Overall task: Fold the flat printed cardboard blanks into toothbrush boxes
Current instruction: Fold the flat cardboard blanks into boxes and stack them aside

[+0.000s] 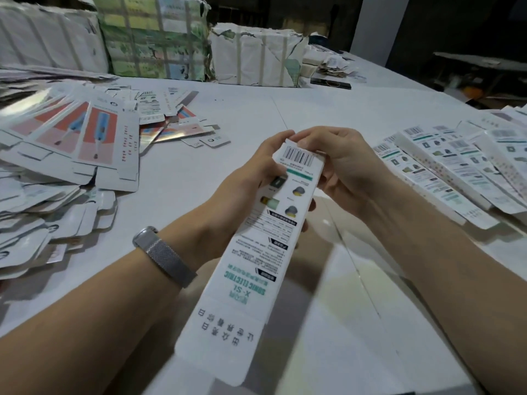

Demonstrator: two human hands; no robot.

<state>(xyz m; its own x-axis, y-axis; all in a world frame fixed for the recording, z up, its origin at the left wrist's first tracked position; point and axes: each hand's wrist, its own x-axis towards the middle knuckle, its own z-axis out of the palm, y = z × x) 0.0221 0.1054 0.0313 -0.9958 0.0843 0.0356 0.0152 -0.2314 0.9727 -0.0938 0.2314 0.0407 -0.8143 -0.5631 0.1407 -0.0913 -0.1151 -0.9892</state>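
Hands: while I watch remotely, left hand (251, 178) and right hand (339, 166) both pinch the long white printed cardboard box (256, 246) at its barcode end, above the table.
Surface: white table (285, 109); flat printed blanks (74, 143) heaped left, white folded boxes (456, 166) right.
Room: dim, with strapped paper-wrapped bundles (154, 38) behind.

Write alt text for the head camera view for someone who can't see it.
Two bare hands hold a long printed box above a white table, the left hand gripping its side and the right hand pinching the far barcode end. Flat blanks lie piled at left, folded boxes at right, strapped bundles behind.
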